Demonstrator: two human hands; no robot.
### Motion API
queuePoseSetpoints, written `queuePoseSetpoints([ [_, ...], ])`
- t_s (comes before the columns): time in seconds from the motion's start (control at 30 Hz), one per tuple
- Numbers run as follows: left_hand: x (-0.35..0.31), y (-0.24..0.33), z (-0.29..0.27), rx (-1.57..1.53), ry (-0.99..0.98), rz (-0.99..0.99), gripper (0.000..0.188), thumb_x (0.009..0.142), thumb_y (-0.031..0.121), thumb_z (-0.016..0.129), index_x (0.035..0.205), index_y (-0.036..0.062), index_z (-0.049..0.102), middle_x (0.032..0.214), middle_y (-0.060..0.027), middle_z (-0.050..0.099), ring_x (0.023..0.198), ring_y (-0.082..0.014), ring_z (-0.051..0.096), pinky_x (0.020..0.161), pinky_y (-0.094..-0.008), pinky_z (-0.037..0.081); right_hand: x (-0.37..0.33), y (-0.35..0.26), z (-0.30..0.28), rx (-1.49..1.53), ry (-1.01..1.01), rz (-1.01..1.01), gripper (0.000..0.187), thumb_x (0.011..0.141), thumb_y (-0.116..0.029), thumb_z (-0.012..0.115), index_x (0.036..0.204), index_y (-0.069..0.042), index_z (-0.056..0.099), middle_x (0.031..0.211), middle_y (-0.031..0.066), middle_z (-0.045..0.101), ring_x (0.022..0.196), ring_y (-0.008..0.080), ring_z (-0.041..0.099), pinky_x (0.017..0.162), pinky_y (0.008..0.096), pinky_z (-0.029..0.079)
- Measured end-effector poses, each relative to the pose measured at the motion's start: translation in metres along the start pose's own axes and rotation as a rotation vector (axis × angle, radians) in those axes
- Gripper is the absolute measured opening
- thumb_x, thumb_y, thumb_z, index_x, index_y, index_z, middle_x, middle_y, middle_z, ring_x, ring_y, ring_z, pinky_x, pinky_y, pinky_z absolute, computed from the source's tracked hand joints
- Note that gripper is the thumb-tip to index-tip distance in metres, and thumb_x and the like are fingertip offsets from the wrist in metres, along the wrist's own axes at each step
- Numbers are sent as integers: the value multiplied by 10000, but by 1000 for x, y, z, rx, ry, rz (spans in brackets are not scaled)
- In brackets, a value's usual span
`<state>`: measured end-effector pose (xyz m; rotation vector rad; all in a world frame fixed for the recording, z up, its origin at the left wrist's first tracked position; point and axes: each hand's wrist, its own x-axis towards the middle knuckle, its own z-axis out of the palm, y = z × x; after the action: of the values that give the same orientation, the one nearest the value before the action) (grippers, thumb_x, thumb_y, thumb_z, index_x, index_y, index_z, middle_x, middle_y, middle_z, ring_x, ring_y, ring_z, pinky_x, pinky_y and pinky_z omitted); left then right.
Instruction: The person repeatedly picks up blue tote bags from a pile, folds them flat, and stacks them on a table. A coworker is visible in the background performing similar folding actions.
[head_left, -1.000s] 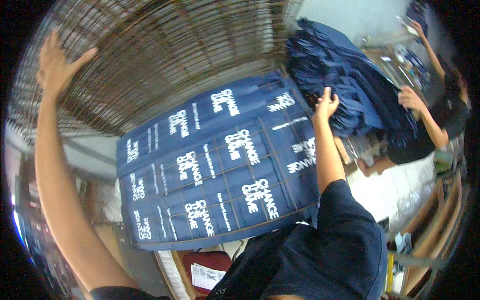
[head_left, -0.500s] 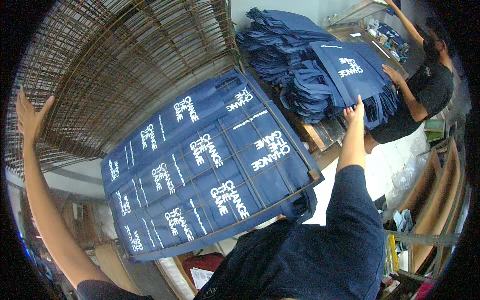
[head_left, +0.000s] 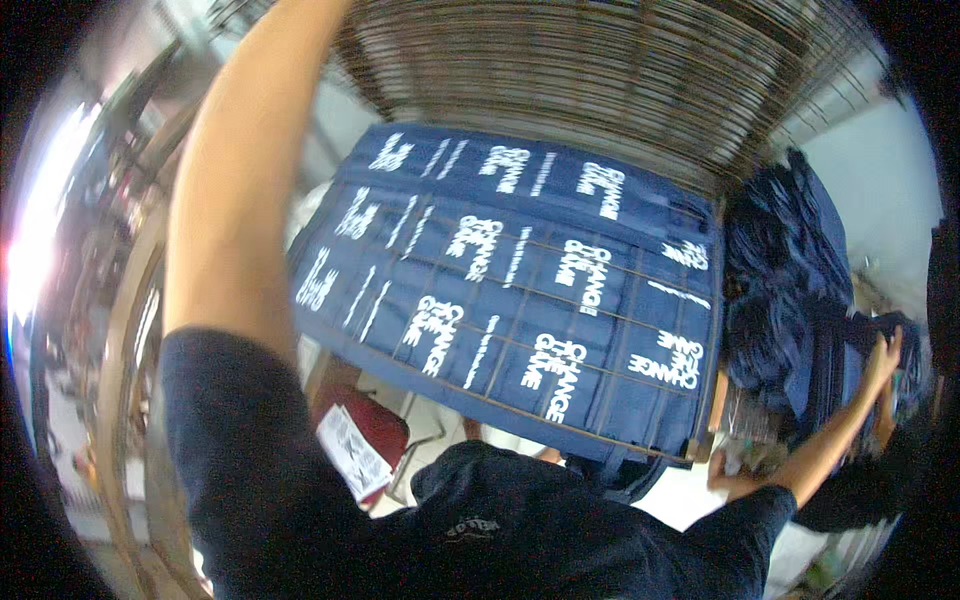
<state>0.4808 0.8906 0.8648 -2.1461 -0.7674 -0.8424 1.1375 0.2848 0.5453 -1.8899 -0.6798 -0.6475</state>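
Note:
My left arm (head_left: pixel 235 210) reaches up past the upper edge, so its hand is out of sight. My right hand (head_left: pixel 884 354) is stretched out at the far right, against a heap of navy fabric bags (head_left: pixel 790 260). Blur hides whether its fingers grip one. Before me, navy bag panels (head_left: pixel 470 330) with white print lie in overlapping rows on a wire rack (head_left: pixel 600 335).
Raised wire racks (head_left: pixel 600 70) fan out above the panels. A red chair (head_left: pixel 365 425) with printed paper (head_left: pixel 352 455) stands below them. At the lower right a co-worker's dark clothing (head_left: pixel 850 495) shows close to my right arm.
My view has swung left, so the rack and bags sit farther right. My left arm is raised higher and its hand has left the picture. My right arm still stretches toward the bag heap.

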Motion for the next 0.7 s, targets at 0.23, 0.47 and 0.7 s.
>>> queuePoseSetpoints([
  [0.23, -25, -55, 8, 27, -45, 46, 1306, 491, 705, 718, 1457, 229, -20, 1508, -149, -3, 1380, -371, -1, 1040, -618, 119, -45, -387, 54, -440, -639, -738, 393, 788, 55, 462, 1164, -37, 532, 1179, 150, 543, 1139, 307, 481, 991, 379, 351],
  [0.47, -50, -136, 13, 85, -157, -4, 1275, 520, 634, 758, 1455, 268, -29, 1511, -113, 24, 1380, -331, 60, 1017, -627, 175, -139, -671, 140, -494, -1199, -990, 297, 676, -58, 568, 969, -48, 619, 1029, 156, 586, 1044, 327, 521, 942, 392, 383],
  [0.7, -82, -150, 7, -35, -107, -3, 1270, 546, 677, 725, 1452, 260, -62, 1512, -138, -20, 1387, -343, -5, 1081, -582, 113, -279, -772, 357, -121, -1413, -1468, 320, 674, -150, 518, 953, -62, 649, 876, 181, 618, 885, 369, 583, 808, 453, 458],
])
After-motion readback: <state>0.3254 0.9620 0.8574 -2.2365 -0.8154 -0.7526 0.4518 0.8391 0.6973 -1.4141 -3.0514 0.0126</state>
